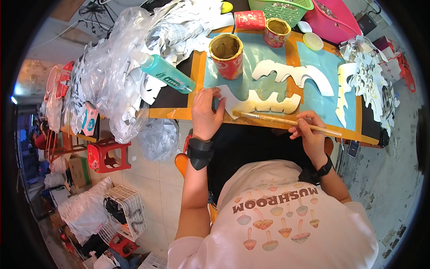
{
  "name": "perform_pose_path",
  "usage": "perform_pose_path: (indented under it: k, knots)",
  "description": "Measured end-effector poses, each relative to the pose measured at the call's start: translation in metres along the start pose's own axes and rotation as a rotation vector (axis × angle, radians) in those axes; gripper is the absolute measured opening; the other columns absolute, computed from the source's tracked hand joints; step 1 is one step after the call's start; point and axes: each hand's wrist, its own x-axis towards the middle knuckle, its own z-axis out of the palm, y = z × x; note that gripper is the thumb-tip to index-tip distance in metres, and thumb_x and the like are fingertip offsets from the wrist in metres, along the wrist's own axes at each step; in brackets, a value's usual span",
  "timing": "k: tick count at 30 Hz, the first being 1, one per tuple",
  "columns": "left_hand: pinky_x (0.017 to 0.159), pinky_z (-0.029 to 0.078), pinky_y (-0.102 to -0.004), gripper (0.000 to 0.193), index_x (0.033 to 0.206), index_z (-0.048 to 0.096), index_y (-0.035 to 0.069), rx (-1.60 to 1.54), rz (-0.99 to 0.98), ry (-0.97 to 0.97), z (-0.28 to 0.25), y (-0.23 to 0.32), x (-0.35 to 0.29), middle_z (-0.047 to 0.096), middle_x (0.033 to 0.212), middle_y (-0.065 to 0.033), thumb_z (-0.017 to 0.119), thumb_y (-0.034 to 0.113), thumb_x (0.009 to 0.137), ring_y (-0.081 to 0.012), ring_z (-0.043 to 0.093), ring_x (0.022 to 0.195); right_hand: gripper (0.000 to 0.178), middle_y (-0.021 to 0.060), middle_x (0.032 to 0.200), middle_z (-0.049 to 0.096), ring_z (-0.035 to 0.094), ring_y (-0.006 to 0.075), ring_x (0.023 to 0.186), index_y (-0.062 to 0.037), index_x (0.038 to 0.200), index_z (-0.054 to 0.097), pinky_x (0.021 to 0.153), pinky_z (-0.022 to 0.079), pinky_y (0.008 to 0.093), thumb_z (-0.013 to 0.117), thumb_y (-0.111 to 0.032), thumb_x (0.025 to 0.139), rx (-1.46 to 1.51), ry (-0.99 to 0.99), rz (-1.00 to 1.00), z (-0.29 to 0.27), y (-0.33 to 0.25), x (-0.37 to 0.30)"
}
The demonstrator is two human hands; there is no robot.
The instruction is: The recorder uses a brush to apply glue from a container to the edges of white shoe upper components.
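Note:
My right hand point(310, 130) is closed around the wooden handle of a long brush point(286, 120). The brush slants left, and its tip meets the lower edge of a white, notched cut-out piece point(264, 102) coated yellowish over much of its surface. At that piece's left end, the curled fingers and thumb of my left hand point(208, 110) grip its edge. Just beyond stands a red can point(227, 58) with a brown, crusted inside. A second white cut-out point(298, 74) lies farther back, and a yellowish one point(345, 92) lies to the right.
A teal spray bottle point(168, 74) lies left of the can. Piles of white cut-outs point(179, 33) and clear plastic bags point(118, 58) crowd the left. Farther back are a smaller can point(276, 33), a green basket point(286, 8) and a pink basket point(336, 20). A red stool point(107, 154) stands on the floor.

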Motion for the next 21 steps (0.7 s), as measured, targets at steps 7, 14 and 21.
perform_pose_path:
  k: [7,14,21]
  knots:
    - [0.076,0.048,-0.0356,0.022,0.096,0.060,-0.001,0.011,0.012,-0.001,-0.001,0.000,0.000,0.064,0.087,-0.0123,0.070,-0.001,0.075,-0.0304,0.062,0.085,0.009,0.0098,0.083,0.065,0.068,0.0154,0.074,0.0019,0.101,0.058,0.062,0.060,0.0269,0.058,-0.004,0.094,0.045,-0.026,-0.006,-0.003,0.007,-0.005]
    - [0.076,0.048,-0.0356,0.023,0.095,0.060,-0.001,0.008,0.014,-0.005,0.000,-0.001,0.000,0.064,0.087,-0.0121,0.070,-0.001,0.075,-0.0302,0.061,0.085,0.009,0.0116,0.088,0.067,0.069,0.0166,0.080,0.0020,0.100,0.058,0.068,0.061,0.0284,0.057,-0.004,0.094,0.051,-0.025,-0.028,-0.002,0.011,-0.008]
    - [0.076,0.048,-0.0354,0.023,0.095,0.060,0.000,0.018,0.008,-0.007,-0.001,0.000,0.000,0.064,0.087,-0.0118,0.071,-0.001,0.075,-0.0298,0.062,0.085,0.011,0.0128,0.087,0.067,0.069,0.0155,0.079,0.0013,0.099,0.057,0.070,0.061,0.0293,0.055,-0.009,0.096,0.216,0.038,0.016,-0.004,0.013,-0.008]
